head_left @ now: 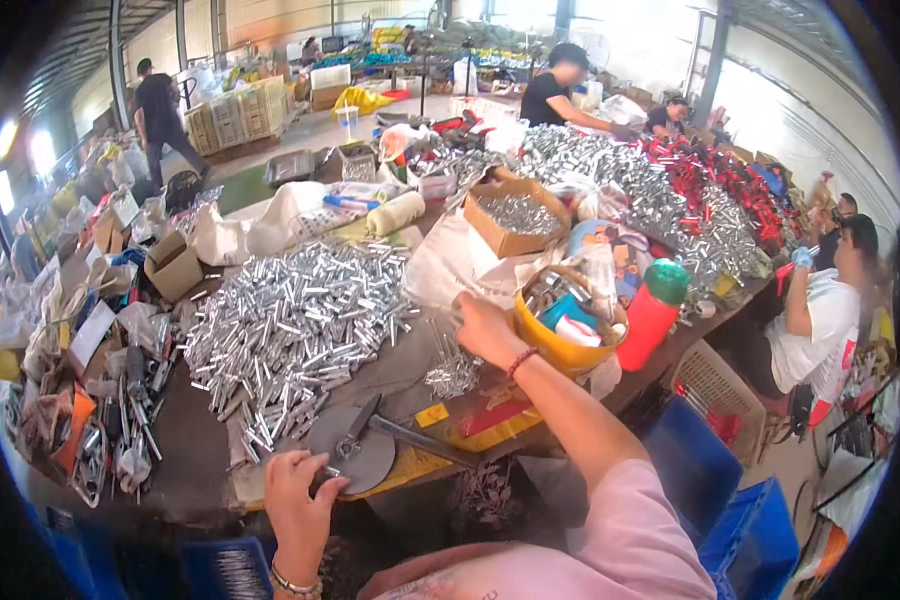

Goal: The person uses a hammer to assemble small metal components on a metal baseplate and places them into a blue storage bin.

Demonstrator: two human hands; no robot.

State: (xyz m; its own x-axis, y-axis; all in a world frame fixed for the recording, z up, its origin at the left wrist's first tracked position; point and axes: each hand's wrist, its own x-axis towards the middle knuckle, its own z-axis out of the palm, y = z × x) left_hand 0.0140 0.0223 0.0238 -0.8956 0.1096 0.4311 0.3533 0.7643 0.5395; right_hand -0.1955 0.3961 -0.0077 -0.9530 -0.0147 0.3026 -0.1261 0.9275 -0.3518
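My left hand is at the table's near edge, thumb and fingertips closing on a small shiny metal piece over a round grey plate. Across that plate lies a hammer with a dark handle. My right hand reaches forward, its fingers curled beside a small heap of thin metal pins; what the fingers hold, if anything, is hidden. To the left of these pins spreads a big pile of short silver metal tubes. A yellow bucket with assorted items stands right of my right hand.
A red bottle with green cap stands beyond the bucket. A cardboard box of metal parts sits farther back. Blue crates are at the lower right. Tools and bags crowd the left. Several people are around the hall.
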